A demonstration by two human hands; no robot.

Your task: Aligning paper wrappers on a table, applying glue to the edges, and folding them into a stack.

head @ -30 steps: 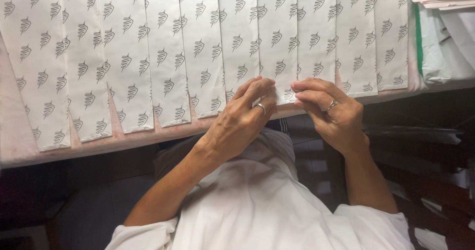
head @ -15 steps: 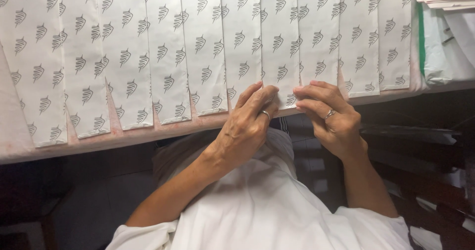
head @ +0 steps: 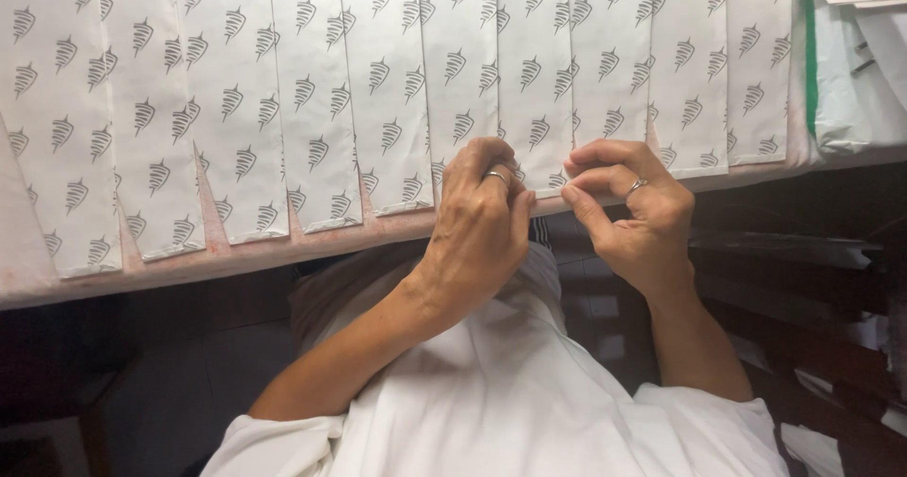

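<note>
Several long white paper bags (head: pixel 312 109) printed with grey leaf marks lie overlapped in a row on the table (head: pixel 246 250), their ends near its front edge. My left hand (head: pixel 482 222) and my right hand (head: pixel 628 208) meet at the near end of one bag (head: pixel 539 90) in the middle of the row. The fingertips of both hands pinch its bottom edge at the table's rim. Each hand wears a ring.
A stack of white and green-edged papers (head: pixel 846 71) lies at the right end of the table. Below the table edge are my white shirt (head: pixel 510 401) and dark shelves (head: pixel 803 288) on the right.
Both hands have stayed at the same bag's near end. The fingers have shifted slightly along its bottom edge; the view has drifted a little.
</note>
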